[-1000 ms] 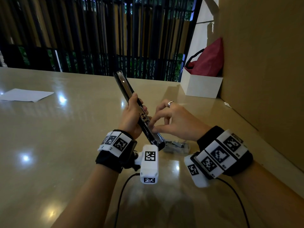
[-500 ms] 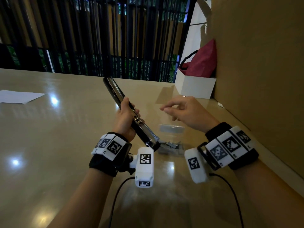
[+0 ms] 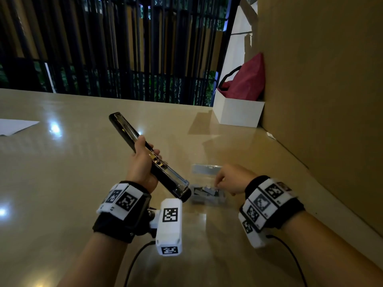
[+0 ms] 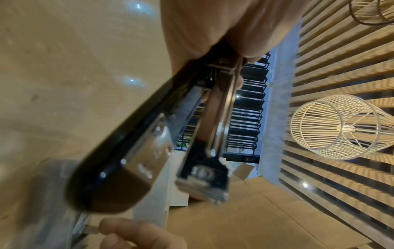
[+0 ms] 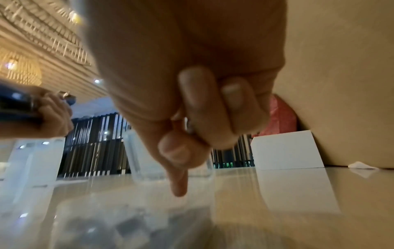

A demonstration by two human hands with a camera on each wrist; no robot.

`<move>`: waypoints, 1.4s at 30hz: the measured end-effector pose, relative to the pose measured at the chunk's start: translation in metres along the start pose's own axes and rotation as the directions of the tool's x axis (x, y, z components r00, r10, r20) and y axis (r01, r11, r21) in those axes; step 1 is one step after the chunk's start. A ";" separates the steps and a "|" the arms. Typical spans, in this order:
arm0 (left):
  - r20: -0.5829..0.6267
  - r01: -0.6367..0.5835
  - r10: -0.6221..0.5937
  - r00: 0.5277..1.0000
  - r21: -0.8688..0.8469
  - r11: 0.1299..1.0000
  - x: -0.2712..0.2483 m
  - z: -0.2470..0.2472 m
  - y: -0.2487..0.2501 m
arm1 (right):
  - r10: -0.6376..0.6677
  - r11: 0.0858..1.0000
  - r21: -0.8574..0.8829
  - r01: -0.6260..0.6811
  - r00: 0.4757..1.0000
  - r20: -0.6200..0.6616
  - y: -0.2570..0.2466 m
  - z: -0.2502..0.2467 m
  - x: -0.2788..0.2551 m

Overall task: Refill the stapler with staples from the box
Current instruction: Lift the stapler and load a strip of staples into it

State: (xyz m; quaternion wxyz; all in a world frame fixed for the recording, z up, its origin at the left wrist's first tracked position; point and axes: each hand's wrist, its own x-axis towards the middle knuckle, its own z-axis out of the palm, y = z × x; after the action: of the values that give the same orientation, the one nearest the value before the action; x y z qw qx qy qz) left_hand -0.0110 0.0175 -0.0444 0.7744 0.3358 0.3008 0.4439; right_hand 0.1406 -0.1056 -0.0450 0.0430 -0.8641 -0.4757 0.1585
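Observation:
My left hand (image 3: 146, 151) grips a black stapler (image 3: 132, 137) around its middle and holds it tilted above the table, its far end raised. The stapler (image 4: 132, 160) is swung open, with the metal staple channel (image 4: 215, 134) apart from the base. A clear plastic staple box (image 3: 207, 195) lies on the table just right of the stapler's low end, and staple strips show inside it. My right hand (image 3: 219, 181) hovers over the box with its fingers curled. Its index fingertip (image 5: 179, 187) points down into the box (image 5: 127, 227). No staple shows between the fingers.
The box's clear lid (image 3: 205, 168) lies just beyond the box. A white box holding a red bag (image 3: 238, 112) stands at the back right against a tall cardboard wall (image 3: 321, 100). A sheet of paper (image 3: 14, 125) lies far left on the glossy table (image 3: 72, 183).
My right hand has left the stapler, swung right and dropped onto the staple box. My left hand has lowered the stapler a little, still gripping it.

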 end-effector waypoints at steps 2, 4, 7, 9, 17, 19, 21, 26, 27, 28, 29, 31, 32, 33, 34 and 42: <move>-0.009 -0.001 0.001 1.000 0.002 1.000 0.003 -0.001 -0.001 | 0.005 0.998 -0.069 -0.008 0.999 -0.043 -0.003 0.007 0.008; -0.014 -0.002 0.002 1.000 0.000 1.000 0.005 -0.002 -0.002 | 0.002 0.989 -0.148 -0.016 0.995 -0.100 -0.006 0.013 0.016; -0.019 0.000 0.000 1.000 0.006 1.000 0.005 -0.002 -0.003 | -0.005 0.978 -0.209 -0.028 0.988 -0.157 -0.010 0.019 0.023; -0.022 0.001 -0.001 1.000 0.010 1.000 0.005 -0.001 -0.002 | -0.008 0.975 -0.220 -0.027 0.987 -0.158 -0.012 0.020 0.026; -0.014 -0.008 0.009 1.000 0.008 1.000 0.002 -0.002 0.003 | -0.015 0.978 -0.208 0.004 0.999 -0.049 -0.012 0.013 0.025; -0.017 -0.013 0.013 1.000 0.007 1.000 0.002 -0.002 0.004 | -0.013 0.984 -0.178 0.004 0.999 -0.051 -0.010 0.010 0.023; -0.019 -0.015 0.015 1.000 0.005 1.000 0.002 -0.002 0.004 | -0.012 0.984 -0.181 0.001 0.998 -0.063 -0.010 0.009 0.020; -0.014 -0.005 0.005 1.000 0.016 1.000 0.003 -0.002 0.003 | -0.045 0.968 -0.249 0.031 0.998 -0.050 -0.012 0.013 0.021; -0.015 -0.003 0.004 1.000 0.017 1.000 0.003 -0.001 0.002 | -0.050 0.964 -0.265 0.035 0.997 -0.051 -0.012 0.012 0.021; -0.015 -0.001 0.001 1.000 0.018 1.000 0.002 -0.001 0.002 | -0.055 0.960 -0.278 0.039 0.997 -0.053 -0.012 0.012 0.022; -0.014 0.001 -0.001 1.000 0.018 1.000 0.002 -0.001 0.002 | -0.060 0.957 -0.288 0.042 0.997 -0.053 -0.012 0.012 0.022; -0.013 0.001 -0.001 1.000 0.016 1.000 0.002 0.000 0.001 | -0.061 0.954 -0.298 0.043 0.997 -0.051 -0.011 0.012 0.022; -0.012 0.000 0.000 1.000 0.013 1.000 0.001 0.001 0.002 | -0.064 0.952 -0.303 0.045 0.997 -0.052 -0.010 0.013 0.022; -0.011 -0.001 0.001 1.000 0.011 1.000 0.001 0.001 0.002 | -0.069 0.950 -0.307 0.049 0.996 -0.052 -0.010 0.013 0.022; -0.010 -0.001 0.001 1.000 0.011 1.000 0.001 0.001 0.002 | -0.077 0.949 -0.309 0.055 0.995 -0.059 -0.010 0.013 0.021; 0.003 0.013 -0.013 1.000 -0.005 1.000 -0.001 0.003 0.003 | -0.136 0.940 -0.316 0.127 0.991 -0.004 -0.006 0.012 0.022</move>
State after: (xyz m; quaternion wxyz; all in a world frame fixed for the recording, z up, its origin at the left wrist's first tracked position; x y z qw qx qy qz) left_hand -0.0105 0.0174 -0.0401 0.7786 0.3325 0.3009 0.4390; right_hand 0.1427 -0.0849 -0.0606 -0.0788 -0.8282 -0.5509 0.0661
